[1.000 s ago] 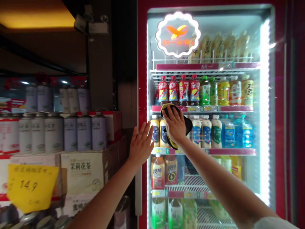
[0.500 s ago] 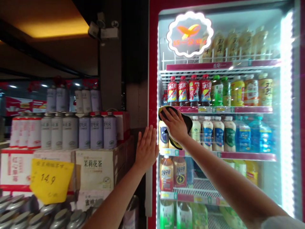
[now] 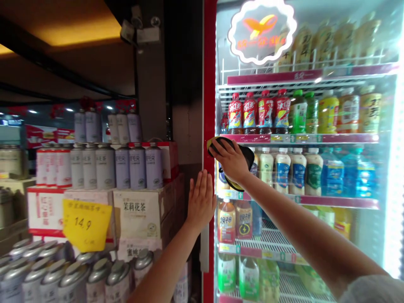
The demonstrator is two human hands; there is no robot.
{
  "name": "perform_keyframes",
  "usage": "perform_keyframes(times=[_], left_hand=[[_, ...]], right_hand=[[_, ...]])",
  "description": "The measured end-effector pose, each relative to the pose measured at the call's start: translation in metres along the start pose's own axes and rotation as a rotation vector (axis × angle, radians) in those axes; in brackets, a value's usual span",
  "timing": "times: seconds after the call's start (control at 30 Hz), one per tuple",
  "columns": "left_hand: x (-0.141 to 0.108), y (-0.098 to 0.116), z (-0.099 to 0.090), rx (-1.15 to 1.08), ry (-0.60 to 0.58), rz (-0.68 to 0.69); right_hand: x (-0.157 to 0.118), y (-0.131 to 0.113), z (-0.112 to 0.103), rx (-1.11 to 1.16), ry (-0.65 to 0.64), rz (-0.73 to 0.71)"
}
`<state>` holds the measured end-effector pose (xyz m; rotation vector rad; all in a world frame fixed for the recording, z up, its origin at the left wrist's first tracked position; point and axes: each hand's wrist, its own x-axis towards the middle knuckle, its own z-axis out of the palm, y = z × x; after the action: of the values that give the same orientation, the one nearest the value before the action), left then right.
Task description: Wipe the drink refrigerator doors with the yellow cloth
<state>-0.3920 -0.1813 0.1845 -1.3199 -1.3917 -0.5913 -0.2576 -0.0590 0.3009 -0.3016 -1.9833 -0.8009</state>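
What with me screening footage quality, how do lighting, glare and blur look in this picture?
In the head view, the light strip at right burns out white and the logo sign glares; in the head view, the dark column beside the beverage fridge loses detail; in the head view, top-shelf bottles look hazy, while the right hand and black-and-yellow cloth are distinct.

Right hand [image 3: 229, 162] sits higher than the flat left hand [image 3: 201, 202].
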Motion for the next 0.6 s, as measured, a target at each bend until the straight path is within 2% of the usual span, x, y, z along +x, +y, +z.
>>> perform_keyframes(times=[0.07,0.17,0.23,0.4,0.47,0.6], left_hand=[[-0.005,0.002,0.002,-0.005,0.0,-0.008],[-0.009,0.004,0.004,-0.001,0.012,-0.007],[-0.01,0.003,0.006,0.008,0.023,-0.001],[-0.012,0.001,0.007,0.031,0.027,0.014],[-0.013,0.001,0.007,0.034,0.017,0.014],[-0.013,0.003,0.007,0.021,-0.005,-0.001]], right_hand=[[-0.008,-0.005,0.002,0.006,-0.047,-0.118],[-0.012,0.0,-0.001,0.005,-0.103,-0.27],[-0.003,0.008,-0.005,-0.009,-0.102,-0.274],[0.024,0.011,-0.007,-0.026,-0.026,-0.107],[0.019,0.004,-0.003,-0.013,-0.038,-0.151],[0.002,-0.002,0.001,0.016,-0.147,-0.375]])
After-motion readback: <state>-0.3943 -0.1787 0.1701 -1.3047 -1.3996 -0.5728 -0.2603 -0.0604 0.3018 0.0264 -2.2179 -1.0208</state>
